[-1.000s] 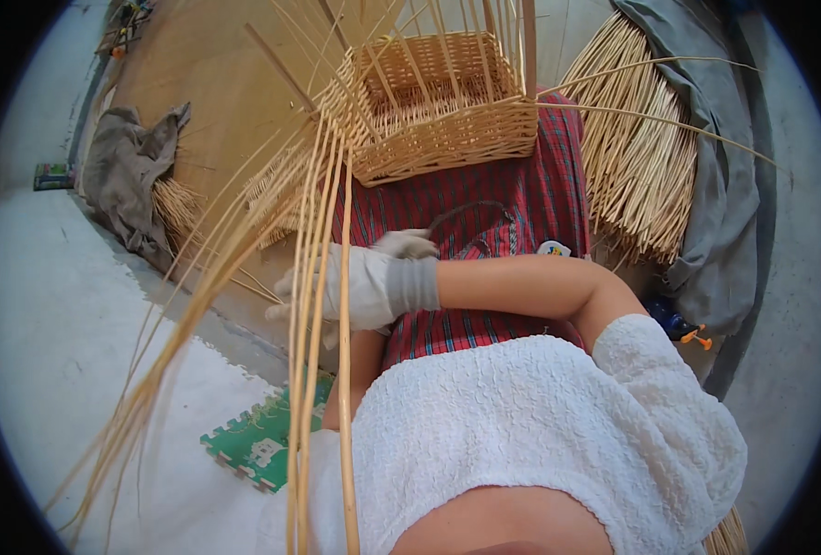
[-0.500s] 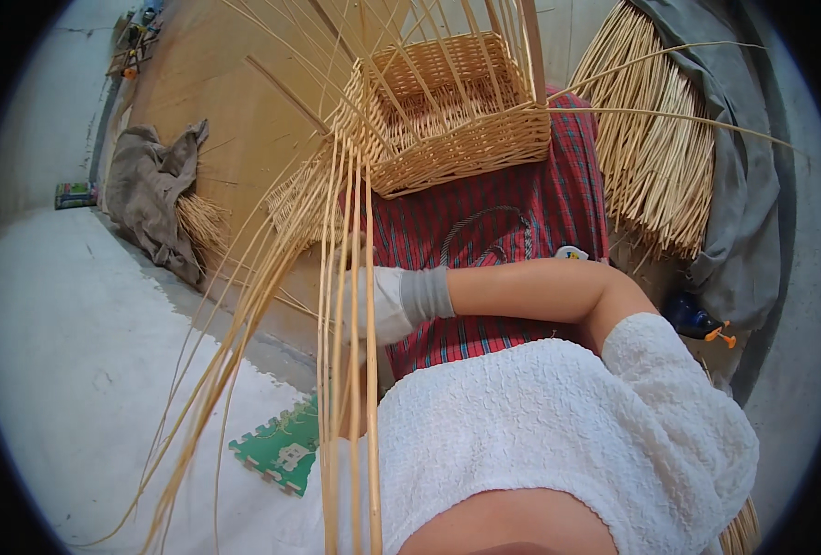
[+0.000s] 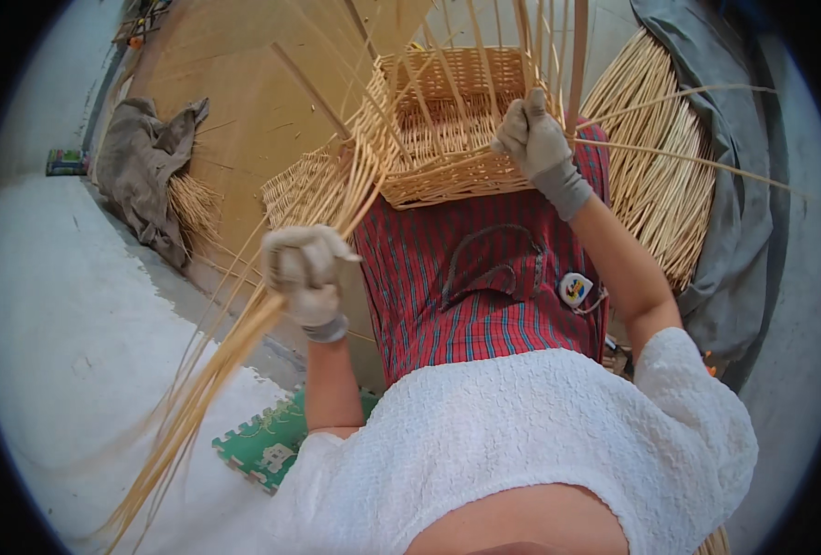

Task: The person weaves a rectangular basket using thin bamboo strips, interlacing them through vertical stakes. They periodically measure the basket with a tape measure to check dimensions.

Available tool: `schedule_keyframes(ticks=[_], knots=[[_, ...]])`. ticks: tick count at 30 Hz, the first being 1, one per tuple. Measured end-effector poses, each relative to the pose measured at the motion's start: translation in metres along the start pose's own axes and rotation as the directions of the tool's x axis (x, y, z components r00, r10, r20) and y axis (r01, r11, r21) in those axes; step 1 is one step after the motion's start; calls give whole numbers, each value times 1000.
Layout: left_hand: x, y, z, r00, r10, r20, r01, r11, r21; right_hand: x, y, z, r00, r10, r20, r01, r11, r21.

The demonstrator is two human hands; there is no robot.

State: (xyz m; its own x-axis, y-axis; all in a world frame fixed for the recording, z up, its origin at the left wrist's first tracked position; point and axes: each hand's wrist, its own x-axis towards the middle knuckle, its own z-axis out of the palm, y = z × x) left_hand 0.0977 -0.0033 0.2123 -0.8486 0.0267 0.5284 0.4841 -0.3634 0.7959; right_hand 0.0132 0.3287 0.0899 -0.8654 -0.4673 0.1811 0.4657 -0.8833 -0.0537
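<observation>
A half-woven wicker basket [image 3: 461, 180] rests on red plaid cloth over my lap, its upright stakes rising at the far side. At the left my gloved left hand [image 3: 307, 264] is closed around a bundle of long willow rods [image 3: 202, 388]. The rods run from the basket's left side, through this hand, to the lower left, where they blur. My gloved right hand [image 3: 535, 139] is closed at the basket's near right corner, gripping it by the rim; the fingers partly hide what lies in the grip. Two wooden sticks [image 3: 310, 91] slant up beside the basket's left side.
A thick bundle of willow rods [image 3: 655, 157] lies at the right on grey cloth [image 3: 729, 231]. At the left, another cloth [image 3: 147, 166] partly covers more rods [image 3: 193, 208]. A round white tape measure [image 3: 574, 289] sits on the plaid cloth. Green foam mat [image 3: 267, 444] lies near my left elbow.
My right hand has left the rods at the left and reached the basket's right corner. My left hand now shows around the rods, which have swung left. The basket sits slightly farther right.
</observation>
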Motion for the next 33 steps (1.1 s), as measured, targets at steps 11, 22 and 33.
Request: schedule_keyframes(ticks=[11, 22, 33], knots=[[-24, -153, -12, 924, -219, -313, 374, 684, 626, -10, 4, 28, 852, -502, 149, -74, -397, -915], [-16, -155, -15, 760, -482, -436, 627, 722, 294, -51, 123, 54, 845, -316, 431, 241, -494, -836], [-7, -214, -10, 755, -383, -532, 397, 913, -94, 178, 79, 68, 946, -252, 205, 12, -602, -798]])
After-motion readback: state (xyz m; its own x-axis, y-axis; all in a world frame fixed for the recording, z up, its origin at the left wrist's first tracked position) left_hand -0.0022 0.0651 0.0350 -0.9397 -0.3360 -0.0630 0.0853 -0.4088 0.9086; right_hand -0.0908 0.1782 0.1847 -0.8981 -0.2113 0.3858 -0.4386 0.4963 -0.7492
